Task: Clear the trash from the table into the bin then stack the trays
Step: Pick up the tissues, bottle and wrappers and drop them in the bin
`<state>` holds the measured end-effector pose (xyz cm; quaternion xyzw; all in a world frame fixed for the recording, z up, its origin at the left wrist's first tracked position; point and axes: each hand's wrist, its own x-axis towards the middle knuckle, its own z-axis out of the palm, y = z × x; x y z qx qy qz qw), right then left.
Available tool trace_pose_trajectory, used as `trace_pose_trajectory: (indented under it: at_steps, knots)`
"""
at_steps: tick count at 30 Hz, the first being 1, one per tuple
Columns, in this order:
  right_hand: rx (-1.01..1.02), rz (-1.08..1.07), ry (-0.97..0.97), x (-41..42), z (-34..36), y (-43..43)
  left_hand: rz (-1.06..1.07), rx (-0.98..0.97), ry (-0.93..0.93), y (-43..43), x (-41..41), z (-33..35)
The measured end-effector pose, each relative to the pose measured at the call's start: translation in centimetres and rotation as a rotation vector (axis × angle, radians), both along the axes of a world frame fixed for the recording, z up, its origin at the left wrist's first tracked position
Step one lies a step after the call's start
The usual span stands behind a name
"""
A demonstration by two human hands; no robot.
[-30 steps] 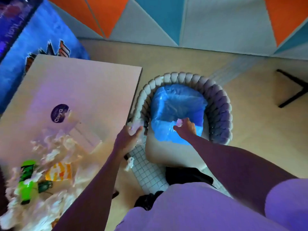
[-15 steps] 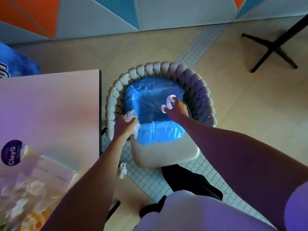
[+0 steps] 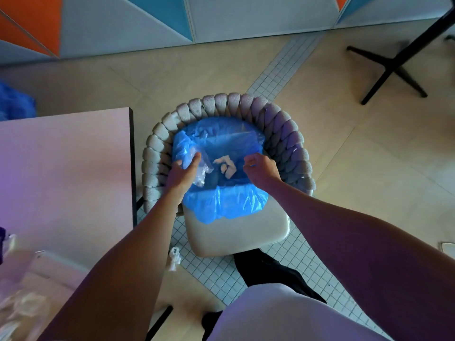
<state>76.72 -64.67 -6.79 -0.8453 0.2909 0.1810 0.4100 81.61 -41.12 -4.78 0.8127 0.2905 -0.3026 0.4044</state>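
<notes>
The bin (image 3: 221,205), lined with a blue bag, stands on a chair seat beside the table (image 3: 61,168). My left hand (image 3: 182,174) is at the bin's left rim and pinches a clear plastic wrapper (image 3: 200,173) that hangs over the opening. My right hand (image 3: 261,168) hovers over the right side of the opening, fingers loosely curled, with nothing in it. A crumpled white tissue (image 3: 226,164) lies inside the bag between my hands. Blurred trash and clear plastic (image 3: 22,303) lie on the table's near left part. No tray can be made out.
The chair has a woven grey back (image 3: 157,153) around the bin and a pale seat (image 3: 236,232). A white scrap (image 3: 174,258) lies on the tiled floor by the table edge. A black table base (image 3: 394,65) stands at the far right.
The white tissue has left my right hand and now lies in the bin. My left hand moved from the table edge to over the bin's left rim with the wrapper.
</notes>
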Motion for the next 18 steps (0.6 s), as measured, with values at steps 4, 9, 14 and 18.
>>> trace_pose_trajectory:
  at_steps: [4, 9, 14, 18]
  knots:
    - [0.000, 0.014, -0.007, 0.2, 0.8, 0.5, -0.007, -0.071, 0.034, 2.2, -1.0, -1.0]
    - [-0.026, 0.115, -0.029, 0.4, 3.2, 3.3, -0.098, -0.070, 0.002, 4.7, -4.4, 1.3]
    - [-0.016, 0.280, -0.062, 0.4, 6.1, 7.6, 0.020, -0.173, 0.031, 9.2, -7.4, 3.1]
    - [-0.034, 0.410, -0.050, -0.7, 7.7, 12.2, 0.132, -0.164, -0.072, 13.9, -11.8, 5.3]
